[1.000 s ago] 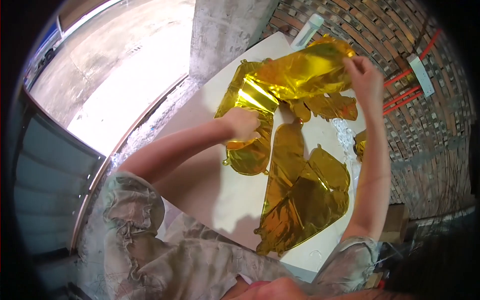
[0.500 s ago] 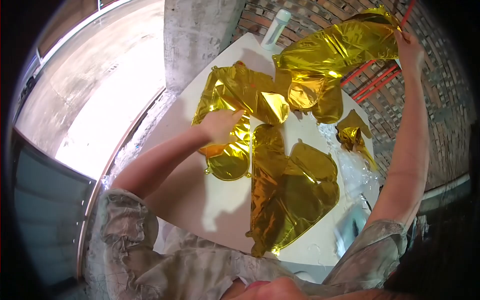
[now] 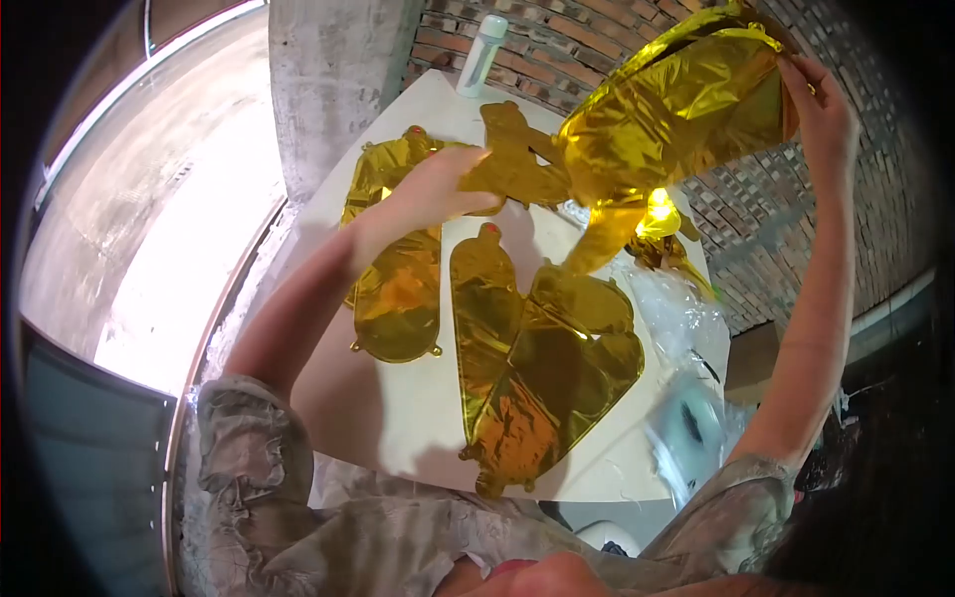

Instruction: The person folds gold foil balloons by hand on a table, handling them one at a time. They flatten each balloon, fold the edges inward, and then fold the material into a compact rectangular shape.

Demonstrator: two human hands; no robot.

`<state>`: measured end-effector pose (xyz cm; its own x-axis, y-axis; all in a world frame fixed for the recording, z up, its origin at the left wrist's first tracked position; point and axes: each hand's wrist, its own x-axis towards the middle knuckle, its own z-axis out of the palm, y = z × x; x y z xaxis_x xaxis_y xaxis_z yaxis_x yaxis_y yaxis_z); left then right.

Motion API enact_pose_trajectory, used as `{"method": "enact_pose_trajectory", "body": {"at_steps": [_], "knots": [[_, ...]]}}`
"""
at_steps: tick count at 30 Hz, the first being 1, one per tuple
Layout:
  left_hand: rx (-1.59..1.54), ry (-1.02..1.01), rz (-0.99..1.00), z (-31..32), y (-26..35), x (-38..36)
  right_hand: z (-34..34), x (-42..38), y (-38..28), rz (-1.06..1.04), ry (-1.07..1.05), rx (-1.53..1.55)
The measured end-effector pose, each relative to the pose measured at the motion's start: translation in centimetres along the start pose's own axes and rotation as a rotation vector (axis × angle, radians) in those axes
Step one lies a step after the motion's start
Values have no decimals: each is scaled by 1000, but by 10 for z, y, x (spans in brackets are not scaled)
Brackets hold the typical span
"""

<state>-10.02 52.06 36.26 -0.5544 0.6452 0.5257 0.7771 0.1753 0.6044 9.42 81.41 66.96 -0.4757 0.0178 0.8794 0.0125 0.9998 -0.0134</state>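
Observation:
My right hand (image 3: 824,111) is raised at the upper right, fingers pinched on the edge of a large gold foil balloon (image 3: 676,124). That uninflated balloon hangs over the far side of the table, its lower part trailing toward the tabletop. My left hand (image 3: 435,186) reaches over the table with thumb and forefinger spread, right at a flat gold foil section (image 3: 512,149) that runs up to the raised balloon. Beneath this hand lies another flat foil balloon (image 3: 398,308). A third flat foil balloon (image 3: 557,348), with rounded lobes and a point, rests nearer me.
The pale table (image 3: 413,418) stands beside a brick wall (image 3: 567,45). A white bottle (image 3: 482,58) is at its far edge. Crumpled gold foil (image 3: 668,257) and clear plastic wrapping (image 3: 671,308) lie along the right side, with a clear plastic packet (image 3: 686,428) closer to me.
The large balloon in my right hand has been lifted and swung away from the table. My left hand has moved up from the left balloon, its fingers spreading. The view has shifted slightly.

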Motion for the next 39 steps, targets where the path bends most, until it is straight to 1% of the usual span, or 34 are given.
{"method": "enact_pose_trajectory", "body": {"at_steps": [1,3,4,5,7,10,11,12,14,15,17,18,19,20,21,22,23,24,26,27,29,30,31,32,33,34,36,37,38,39], "knots": [[-1,0,7,6,13,10,-7,-5,-6,-20,-25,55],[-79,161,223,17,42,31,-19,-14,-9,-13,-42,72],[-80,154,231,22,56,40,-25,-20,-8,-4,-63,96],[-63,7,160,22,74,48,-29,-25,-3,30,-88,220],[-27,-258,9,17,107,56,-38,-36,9,56,-99,257],[-9,-318,54,41,115,62,-56,-53,29,94,-123,305],[-14,-270,175,47,116,60,-61,-60,38,108,-134,319],[-7,-290,184,55,120,61,-69,-72,52,127,-121,318],[12,-366,183,51,127,59,-80,-77,55,121,-90,228],[16,-372,187,54,129,60,-85,-83,55,127,-84,227],[-56,-392,192,58,134,61,-94,-98,49,206,-106,355],[-56,-398,196,60,137,63,-99,-103,51,212,-103,352],[34,-386,241,62,140,65,-106,-108,55,320,-154,253],[122,-373,285,63,144,66,-112,-113,66,378,-179,201],[119,-380,288,61,154,67,-119,-118,76,434,-207,149],[172,-409,245,59,165,69,-124,-122,97,529,-289,232],[225,-438,202,61,172,73,-126,-125,98,579,-330,275],[223,-443,204,68,176,78,-129,-128,99,629,-370,315],[365,-242,246,80,183,92,-141,-138,90,705,-167,221],[364,-243,242,83,187,98,-149,-142,85,705,-172,222],[390,137,425,84,190,105,-169,-153,75,621,4,274],[392,133,418,82,188,103,-180,-162,69,581,92,300],[328,269,514,80,186,97,-189,-176,62,540,183,325],[261,406,609,79,183,89,-196,-197,46,527,201,259],[245,379,635,76,176,76,-202,-219,27,472,196,217],[243,373,631,77,166,62,-202,-246,0,363,120,193],[119,235,609,90,137,35,-193,-296,-54,112,-96,206],[114,176,632,96,122,22,-174,-309,-77,-31,-189,221],[110,115,653,105,105,10,-152,-336,-96,-10,-213,224],[111,110,643,118,86,1,-136,-357,-111,-52,-351,135]]}}
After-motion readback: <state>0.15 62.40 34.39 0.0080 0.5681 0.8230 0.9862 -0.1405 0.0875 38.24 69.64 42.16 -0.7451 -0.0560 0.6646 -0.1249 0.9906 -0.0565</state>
